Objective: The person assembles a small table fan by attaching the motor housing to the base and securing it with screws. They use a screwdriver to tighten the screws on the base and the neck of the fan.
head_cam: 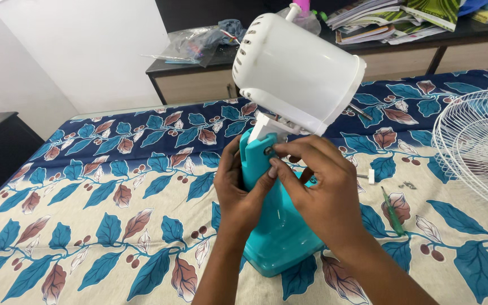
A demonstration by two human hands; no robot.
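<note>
A table fan body stands on the bed in front of me: a white vented motor housing [297, 70] on a turquoise stand [280, 226]. My left hand [238, 186] grips the turquoise neck from the left, thumb pressed on its face. My right hand [317, 186] pinches a small round part at the hole near the top of the neck, just under the white housing. What the fingertips hold is too small to make out.
A leaf-patterned sheet [97, 186] covers the bed. A white wire fan grille [478, 147] lies at the right. A green screwdriver [393, 212], small screws [409, 184] and a little white part [370, 177] lie beside my right hand. A dark desk [199, 68] with books and bags stands behind.
</note>
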